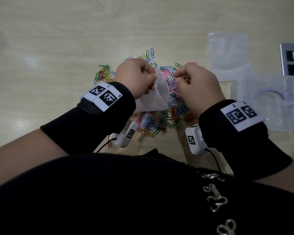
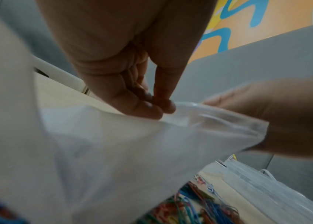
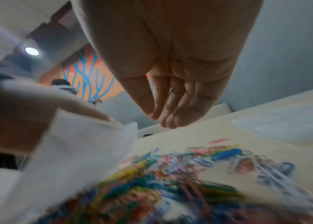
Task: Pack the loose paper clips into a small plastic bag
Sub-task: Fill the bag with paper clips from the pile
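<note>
Left hand [image 1: 136,78] fingers pinch the floppy, slippery small clear plastic bag [image 1: 153,97] at its rim; right hand [image 1: 196,89] loosely curled, apparently empty, over light, tangle-prone colourful wire paper clips [image 1: 153,121].

pale wood table [image 1: 58,39], orange-and-blue mural wall [image 2: 247,27], round ceiling light [image 3: 31,51]

Small "L5" and "L4" printed beside square code markers on left wristband [image 1: 101,95]; right wristband [image 1: 241,114] print unreadable.

The head camera looks steeply down over both wrists onto the worktop [image 1: 58,39]. Each wrist camera sits low and close, facing along its palm; all three share the paper clips [image 1: 153,122] [image 2: 199,207] [image 3: 171,181].
</note>
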Motion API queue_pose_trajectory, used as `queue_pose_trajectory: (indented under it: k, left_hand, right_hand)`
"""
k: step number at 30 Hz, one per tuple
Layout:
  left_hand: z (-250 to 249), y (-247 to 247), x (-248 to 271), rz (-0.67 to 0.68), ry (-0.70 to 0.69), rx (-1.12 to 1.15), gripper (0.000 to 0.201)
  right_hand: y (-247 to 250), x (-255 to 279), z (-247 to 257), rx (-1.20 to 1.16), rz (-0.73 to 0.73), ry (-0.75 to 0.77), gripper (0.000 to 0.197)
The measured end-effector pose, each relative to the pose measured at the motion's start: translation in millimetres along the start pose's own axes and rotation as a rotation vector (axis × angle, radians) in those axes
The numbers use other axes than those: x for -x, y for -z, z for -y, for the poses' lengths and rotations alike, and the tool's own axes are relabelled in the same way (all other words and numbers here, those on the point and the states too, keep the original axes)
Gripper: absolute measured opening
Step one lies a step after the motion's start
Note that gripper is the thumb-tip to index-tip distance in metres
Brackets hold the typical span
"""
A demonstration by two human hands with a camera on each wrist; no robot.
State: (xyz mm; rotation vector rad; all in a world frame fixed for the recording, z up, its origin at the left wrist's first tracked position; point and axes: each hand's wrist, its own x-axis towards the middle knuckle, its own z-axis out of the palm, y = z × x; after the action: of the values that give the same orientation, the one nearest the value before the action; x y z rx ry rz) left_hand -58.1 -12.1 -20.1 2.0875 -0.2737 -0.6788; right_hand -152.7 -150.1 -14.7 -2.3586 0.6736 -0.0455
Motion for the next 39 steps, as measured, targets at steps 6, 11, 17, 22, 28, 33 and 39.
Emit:
queue_pose_trajectory:
  k: [6,11,17,22,28,33,39]
  left_hand:
    - [0.4,11.8,3.2,-0.034,-0.029,-0.014,0.012]
    - [5.5,15.7,4.2,-0.055,-0.030,0.086,0.012]
    - [5.7,13.4,2.3,0.008,-0.023,0.157,0.017]
    - [0.7,10.3,4.0,0.056,-0.024,0.194,0.017]
    - [-1.2,7.9,5.6,-0.003,0.001,0.189,0.038]
    - [-0.6,3.2,7.8,-0.008,0.019,0.175,0.041]
    - [-1.4,0.9,9.6,0.059,0.018,0.226,0.034]
  right_hand:
    - [-27.7,-12.1,-24.0,0.492,0.436,0.163,0.089]
    - [-33.9,-10.4,-23.4,0.524,0.308,0.231,0.051]
    - [-32.6,-10.7,-29.1,0.373,0.168,0.222,0.018]
    - [-15.8,-16.6,-25.9,0.225,0.105,0.066,0.008]
    - [13.7,-12.1,-11.7,-0.282,-0.019,-0.122,0.007]
    - [22.7,-3.2,8.3,-0.776,0.100,-0.196,0.013]
    - [2.3,1.3,8.1,-0.779,0.231,-0.237,0.013]
